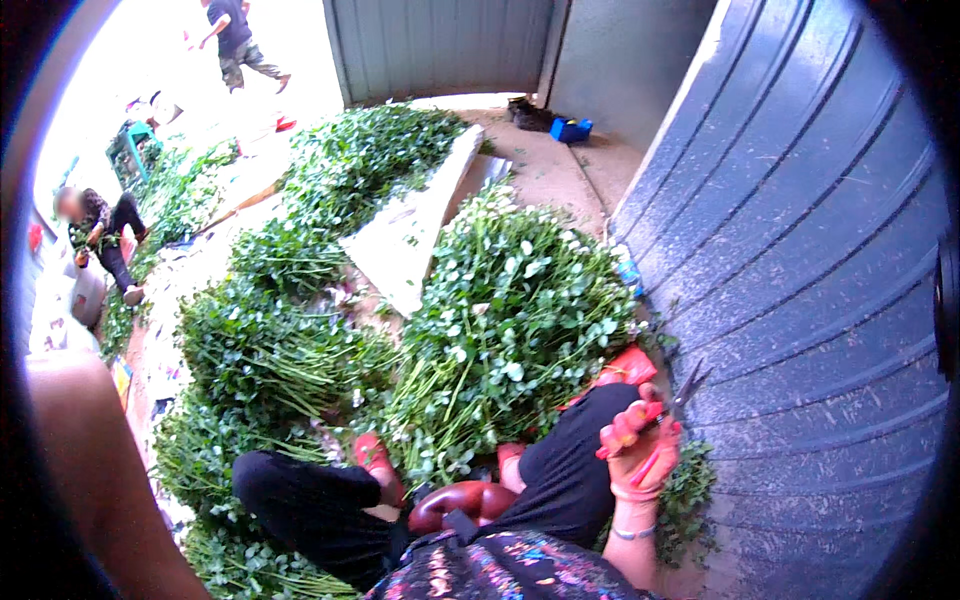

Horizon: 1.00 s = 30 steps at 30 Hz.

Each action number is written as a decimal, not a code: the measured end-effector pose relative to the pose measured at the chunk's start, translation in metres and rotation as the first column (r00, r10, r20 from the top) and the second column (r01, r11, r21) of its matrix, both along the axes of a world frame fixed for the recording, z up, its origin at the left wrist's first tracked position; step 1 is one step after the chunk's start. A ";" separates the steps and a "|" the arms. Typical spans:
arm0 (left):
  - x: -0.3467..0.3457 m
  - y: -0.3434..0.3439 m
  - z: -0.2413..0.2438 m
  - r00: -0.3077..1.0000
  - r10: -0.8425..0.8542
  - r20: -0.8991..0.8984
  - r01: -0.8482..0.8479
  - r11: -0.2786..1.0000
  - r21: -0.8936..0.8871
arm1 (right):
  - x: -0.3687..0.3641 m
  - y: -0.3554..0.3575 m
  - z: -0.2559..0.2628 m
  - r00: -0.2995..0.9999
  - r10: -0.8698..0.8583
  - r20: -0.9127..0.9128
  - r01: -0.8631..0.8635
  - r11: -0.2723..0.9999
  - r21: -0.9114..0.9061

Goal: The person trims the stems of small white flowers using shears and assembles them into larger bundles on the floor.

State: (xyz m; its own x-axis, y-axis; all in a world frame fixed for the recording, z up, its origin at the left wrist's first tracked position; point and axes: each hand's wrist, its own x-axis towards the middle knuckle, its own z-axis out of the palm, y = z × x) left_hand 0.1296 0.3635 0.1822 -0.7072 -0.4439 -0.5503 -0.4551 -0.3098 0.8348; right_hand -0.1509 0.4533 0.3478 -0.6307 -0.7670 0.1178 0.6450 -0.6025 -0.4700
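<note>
My right hand, in a red and pink glove, is raised over the right knee and grips red-handled scissors whose blades stand apart, pointing up and right. My left hand is out of view; only a bare arm shows, large at the left edge. Before my feet lies a big heap of cut leafy stems with pale-backed leaves. More bundles of green stems lie to its left, their cut ends towards the middle. A red rounded object is between my legs.
A corrugated metal wall bounds the right side. A white board lies between heaps. Another person sits among stems at the far left; a second person walks outside. A blue object stands on the floor by the doorway.
</note>
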 end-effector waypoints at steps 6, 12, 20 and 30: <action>-0.033 0.009 -0.005 0.990 -0.138 -0.011 0.139 0.990 0.003 | -0.008 0.010 -0.009 0.999 0.012 0.049 -0.011 1.000 -0.022; -0.038 0.008 -0.003 0.981 -0.194 -0.027 0.194 0.981 -0.009 | -0.004 -0.003 -0.005 0.999 0.019 0.039 -0.020 0.999 0.026; -0.036 0.017 -0.007 0.974 -0.226 -0.022 0.227 0.973 0.031 | -0.007 0.001 -0.007 0.999 -0.001 0.054 0.000 1.000 0.019; -0.031 0.007 0.024 0.994 -0.073 -0.086 0.071 0.997 -0.022 | -0.006 0.002 -0.006 0.994 0.072 0.087 -0.068 0.997 -0.047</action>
State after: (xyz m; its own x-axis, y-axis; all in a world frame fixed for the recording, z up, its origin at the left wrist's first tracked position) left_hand 0.0983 0.3701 0.2061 -0.7823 -0.3996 -0.4779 -0.4017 -0.2628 0.8773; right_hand -0.1571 0.4556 0.3423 -0.5855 -0.8047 0.0982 0.7242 -0.5736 -0.3829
